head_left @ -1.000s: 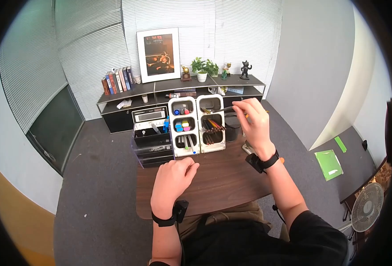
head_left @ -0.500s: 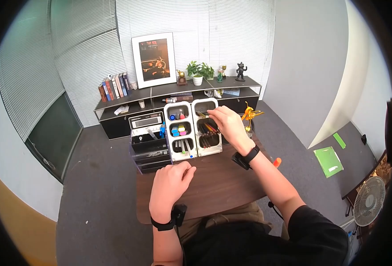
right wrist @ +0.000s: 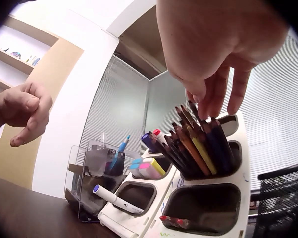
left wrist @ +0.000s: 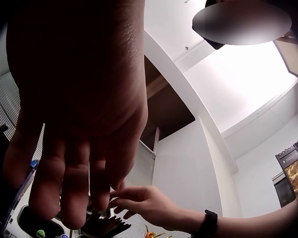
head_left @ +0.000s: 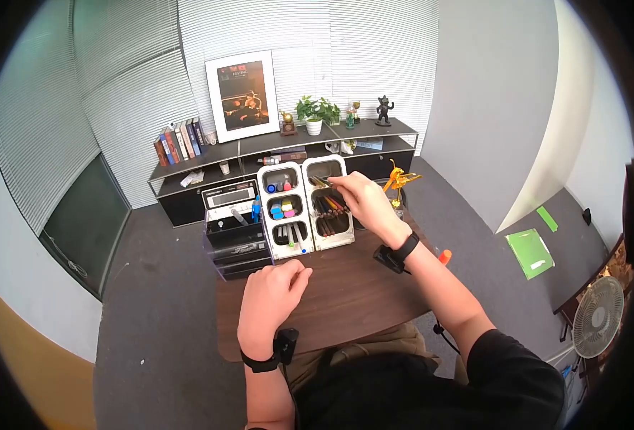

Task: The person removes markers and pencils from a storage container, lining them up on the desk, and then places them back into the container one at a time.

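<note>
My right hand (head_left: 367, 201) reaches over the top compartment of the right-hand white organizer (head_left: 329, 240), fingertips pinching a slim dark stick (right wrist: 192, 107). Much of that stick is hidden by the fingers. Just below the hand, brown and coloured pencils (right wrist: 196, 148) stand bunched in the middle compartment. My left hand (head_left: 268, 297) hovers loosely curled above the front of the table, holding nothing. The left-hand white organizer (head_left: 282, 252) stands alongside, with markers (head_left: 280, 186), highlighters (head_left: 283, 209) and white pens (head_left: 289, 234) in its compartments.
A clear-sided desk box (head_left: 238, 251) with pens and a calculator (head_left: 231, 199) stand left of the organizers. To the right are an orange figure (head_left: 398, 179) and a black mesh holder (right wrist: 280, 198). The brown table (head_left: 346, 301) has a low shelf (head_left: 224, 150) behind it.
My right hand has moved left and slightly down with the slim dark stick, from beside the right-hand organizer to its top compartment. My left hand stays almost where it was.
</note>
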A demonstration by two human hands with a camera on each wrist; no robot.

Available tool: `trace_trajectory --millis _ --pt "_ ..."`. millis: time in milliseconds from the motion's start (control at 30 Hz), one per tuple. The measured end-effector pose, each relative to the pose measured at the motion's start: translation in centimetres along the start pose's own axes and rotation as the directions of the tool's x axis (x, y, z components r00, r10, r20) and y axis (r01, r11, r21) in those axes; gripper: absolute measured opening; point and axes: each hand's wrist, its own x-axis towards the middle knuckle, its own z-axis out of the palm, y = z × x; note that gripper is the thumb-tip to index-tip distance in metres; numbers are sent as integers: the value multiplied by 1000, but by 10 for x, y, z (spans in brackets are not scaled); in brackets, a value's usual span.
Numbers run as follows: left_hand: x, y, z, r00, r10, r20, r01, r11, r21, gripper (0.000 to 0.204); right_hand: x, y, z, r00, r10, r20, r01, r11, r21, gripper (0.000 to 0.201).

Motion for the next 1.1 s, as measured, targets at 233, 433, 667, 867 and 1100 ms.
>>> trace_trajectory --millis 233,433,667,867,1100 --pt "-1 -1 -1 1000 -4 -3 3 1000 -12 26 -4 -3 1 1000 13 20 -14 1000 27 27" --pt "0 2 -1 1000 4 -7 -5 1000 -31 28 -5 -6 2 1000 -15 16 13 997 82 30" --pt "-1 1 -2 1000 -28 9 28 999 -23 28 -18 -10 -13 999 -48 7 48 999 3 23" --pt "-1 2 0 1000 -4 17 5 1000 -8 28 -29 -13 -13 994 -45 97 53 996 -75 27" --pt "-1 2 0 1000 -13 17 13 1000 -24 27 -29 -18 -8 994 -57 97 64 995 -76 29"
